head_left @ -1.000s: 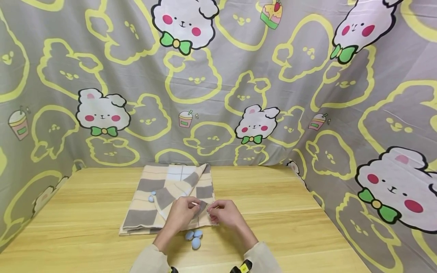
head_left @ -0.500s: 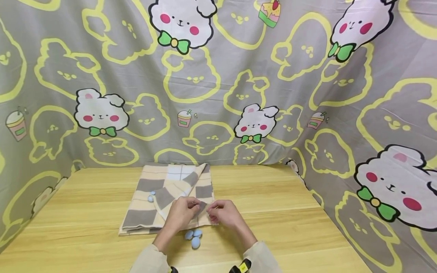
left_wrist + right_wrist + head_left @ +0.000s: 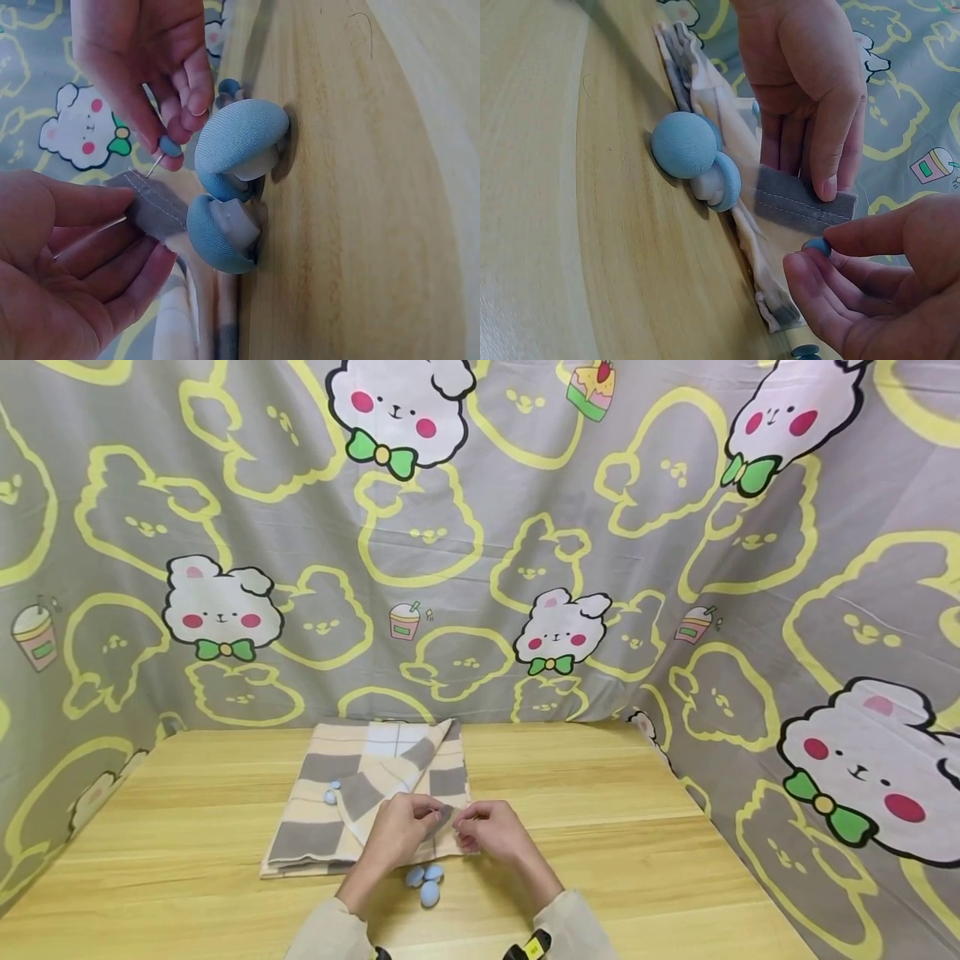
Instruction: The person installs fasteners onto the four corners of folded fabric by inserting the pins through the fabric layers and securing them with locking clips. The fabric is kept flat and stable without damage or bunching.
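A folded plaid blanket in cream, grey and white lies on the table, with its near right corner lifted. My left hand pinches the grey stitched hem of that corner between thumb and fingers. Close on its right, my right hand pinches a pin by its small blue head. In the left wrist view the pin's thin metal shaft points at the hem, its tip right at the cloth. Several blue mushroom-shaped clips with whitish stems lie on the table below my hands.
Two small blue pieces rest on the blanket's left part. Further blue pieces show at the bottom of the right wrist view. A grey curtain with rabbit prints hangs behind and beside the wooden table.
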`<state>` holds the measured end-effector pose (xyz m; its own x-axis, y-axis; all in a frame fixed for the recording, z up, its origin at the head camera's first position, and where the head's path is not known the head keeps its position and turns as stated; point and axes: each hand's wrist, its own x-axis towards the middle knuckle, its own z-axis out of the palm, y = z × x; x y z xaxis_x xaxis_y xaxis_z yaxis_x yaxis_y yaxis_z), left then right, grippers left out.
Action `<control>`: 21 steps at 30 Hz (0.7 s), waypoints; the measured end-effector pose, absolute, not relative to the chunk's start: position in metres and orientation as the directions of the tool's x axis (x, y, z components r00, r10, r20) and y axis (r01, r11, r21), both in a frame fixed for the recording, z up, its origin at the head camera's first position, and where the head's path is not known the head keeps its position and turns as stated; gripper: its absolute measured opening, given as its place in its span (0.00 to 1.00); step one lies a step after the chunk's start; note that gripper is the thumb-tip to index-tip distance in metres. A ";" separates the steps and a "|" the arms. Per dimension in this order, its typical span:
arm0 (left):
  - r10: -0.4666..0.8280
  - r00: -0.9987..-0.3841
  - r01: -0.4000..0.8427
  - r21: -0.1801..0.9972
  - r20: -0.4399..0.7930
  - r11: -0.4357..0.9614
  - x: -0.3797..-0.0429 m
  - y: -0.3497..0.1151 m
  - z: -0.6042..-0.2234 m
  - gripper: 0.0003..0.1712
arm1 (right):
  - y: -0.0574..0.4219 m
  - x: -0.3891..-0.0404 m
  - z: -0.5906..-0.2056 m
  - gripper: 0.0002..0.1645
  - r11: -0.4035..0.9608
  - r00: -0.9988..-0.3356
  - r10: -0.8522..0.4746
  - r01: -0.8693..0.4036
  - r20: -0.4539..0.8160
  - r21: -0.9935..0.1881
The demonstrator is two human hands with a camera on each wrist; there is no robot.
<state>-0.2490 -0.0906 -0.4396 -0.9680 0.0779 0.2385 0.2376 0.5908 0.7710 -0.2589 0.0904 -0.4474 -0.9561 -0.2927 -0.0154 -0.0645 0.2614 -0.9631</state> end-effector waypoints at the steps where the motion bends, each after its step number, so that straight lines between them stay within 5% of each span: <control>1: 0.079 -0.968 0.239 0.772 0.239 0.589 -0.249 -0.091 -0.440 0.07 | 0.091 -0.259 -0.447 0.09 0.261 -0.956 -0.293 -0.065 -0.015 -0.963; 21: 0.113 -0.971 0.239 0.788 0.212 0.568 -0.250 -0.088 -0.439 0.07 | 0.091 -0.260 -0.449 0.08 0.234 -0.955 -0.294 -0.040 -0.031 -0.971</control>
<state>-0.2497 -0.0882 -0.4387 -0.9706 0.1134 0.2124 0.2387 0.5677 0.7879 -0.2602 0.0910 -0.4486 -0.9552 -0.2943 -0.0312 -0.0405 0.2345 -0.9713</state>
